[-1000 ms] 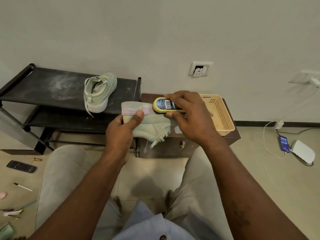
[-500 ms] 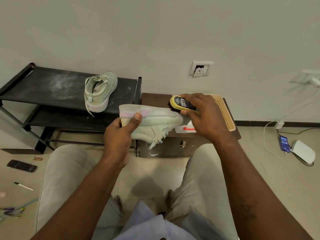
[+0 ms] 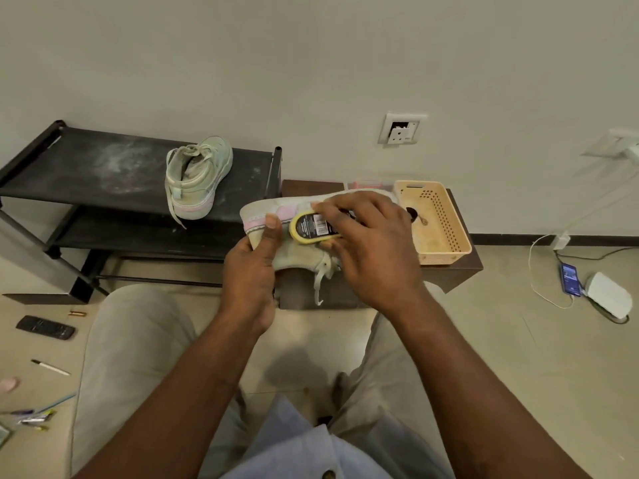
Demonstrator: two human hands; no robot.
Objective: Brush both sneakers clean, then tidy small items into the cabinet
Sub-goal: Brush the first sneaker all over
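The sneaker (image 3: pixel 297 252) is gripped at its heel by the left hand (image 3: pixel 249 271), its long axis running rightward under the right hand (image 3: pixel 373 250), by which the brush (image 3: pixel 311 228) is clasped against it, just beside the left thumb.

We are looking into a room of a home: a shoe rack (image 3: pixel 103 174) is standing at the left against a plain wall (image 3: pixel 311 63), a low cabinet (image 3: pixel 349 295) beside it at centre, a wall socket (image 3: pixel 401 129) above, and a cabled phone (image 3: pixel 570 279) is lying on the tiled floor (image 3: pixel 518 340) at the right.
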